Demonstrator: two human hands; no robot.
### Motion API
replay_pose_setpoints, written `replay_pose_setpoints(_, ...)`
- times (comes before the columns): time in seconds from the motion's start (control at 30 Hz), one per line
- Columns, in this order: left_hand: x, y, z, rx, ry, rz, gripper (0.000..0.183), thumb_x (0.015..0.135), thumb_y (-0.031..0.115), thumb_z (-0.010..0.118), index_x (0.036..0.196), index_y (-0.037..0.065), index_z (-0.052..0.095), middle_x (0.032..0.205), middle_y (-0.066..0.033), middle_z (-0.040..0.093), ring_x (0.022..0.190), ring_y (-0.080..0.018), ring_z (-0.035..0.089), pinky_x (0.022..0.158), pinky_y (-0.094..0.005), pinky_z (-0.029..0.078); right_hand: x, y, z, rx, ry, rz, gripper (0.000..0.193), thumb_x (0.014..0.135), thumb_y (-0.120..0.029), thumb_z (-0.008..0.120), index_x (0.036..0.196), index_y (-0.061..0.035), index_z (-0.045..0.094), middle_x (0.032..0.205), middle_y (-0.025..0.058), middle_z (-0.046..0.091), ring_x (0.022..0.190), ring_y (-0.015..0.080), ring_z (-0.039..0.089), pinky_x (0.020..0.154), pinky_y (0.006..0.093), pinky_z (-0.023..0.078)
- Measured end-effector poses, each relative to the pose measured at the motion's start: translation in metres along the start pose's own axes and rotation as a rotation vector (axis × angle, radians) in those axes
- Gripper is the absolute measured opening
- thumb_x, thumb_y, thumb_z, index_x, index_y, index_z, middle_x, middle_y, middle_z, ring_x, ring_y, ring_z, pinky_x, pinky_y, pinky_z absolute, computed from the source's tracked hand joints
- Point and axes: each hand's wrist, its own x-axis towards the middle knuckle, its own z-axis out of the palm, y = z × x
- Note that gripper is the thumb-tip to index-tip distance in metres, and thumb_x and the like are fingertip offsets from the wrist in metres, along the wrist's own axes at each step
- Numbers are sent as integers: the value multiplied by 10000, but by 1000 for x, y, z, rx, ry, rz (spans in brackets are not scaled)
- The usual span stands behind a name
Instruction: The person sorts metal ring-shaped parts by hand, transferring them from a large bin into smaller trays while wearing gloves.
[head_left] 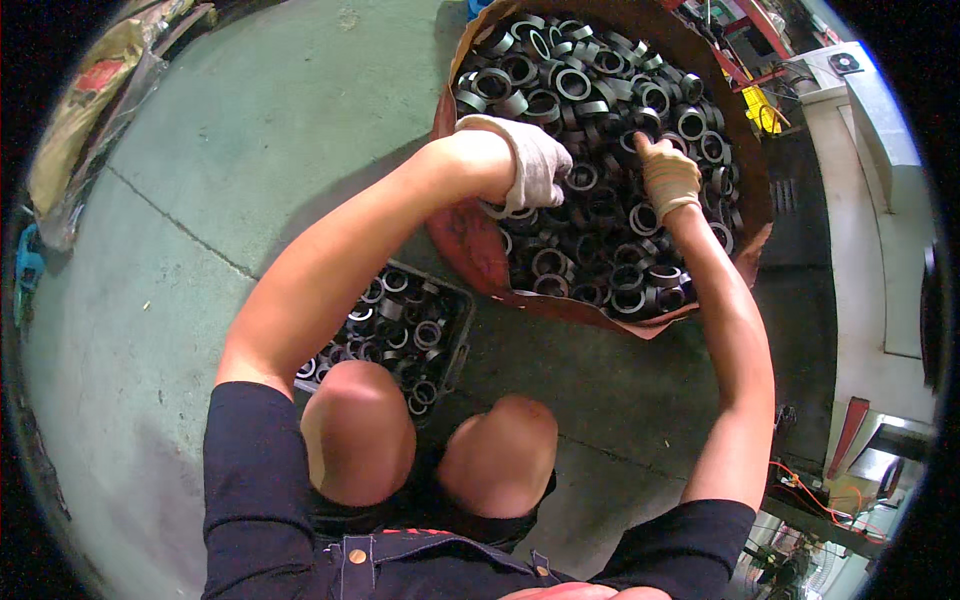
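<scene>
Both my hands wear pale knit work gloves and reach into a large round brown-walled bin (475,255) heaped with dark metal rings (573,84). My left hand (530,165) is over the bin's near left side, its fingers curled down among the rings; whatever they hold is hidden. Farther right, my right hand (668,175) is closed, with thumb and fingertips at the edge of a metal ring (628,142) on the heap. The rings are short and wide-holed, some with bright machined faces, and they lie at all angles.
A plastic crate (462,335) of similar rings sits on the floor left of the bin, partly behind my left arm and knee. Pale machinery (860,220) stands along the right, with an orange cable (810,490) lower down. Plastic-wrapped sacks (85,120) lie at far left.
</scene>
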Motion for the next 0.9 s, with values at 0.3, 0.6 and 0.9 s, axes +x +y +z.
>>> replay_pose_setpoints(0.3, 7, -3, -4, 39, -54, -84, 446, 887, 381, 588, 1196, 62, 627, 1093, -185, 684, 1024, -359, 643, 902, -414, 498, 6, 12, -24, 133, -81, 31, 333, 920, -221, 555, 1252, -227, 575, 851, 139, 689, 758, 326, 703, 593, 456, 542)
replay_pose_setpoints(0.6, 10, -8, 2, 87, -53, -60, 433, 876, 385, 584, 1168, 70, 644, 1073, -167, 693, 1006, -347, 653, 890, -426, 505, -3, 17, -59, 600, -95, 414, 589, 743, -278, 718, 1304, -215, 549, 1030, 169, 704, 964, 362, 670, 838, 427, 524)
replay_pose_setpoints(0.9, 9, -7, 6, 157, -21, -26, 331, 831, 304, 591, 1051, 81, 697, 1002, -146, 710, 901, -338, 667, 800, -421, 530, -39, 17, -82, 1707, 171, 397, 517, 714, -31, 759, 1202, 10, 592, 930, 4, 678, 775, 100, 593, 735, 222, 488)
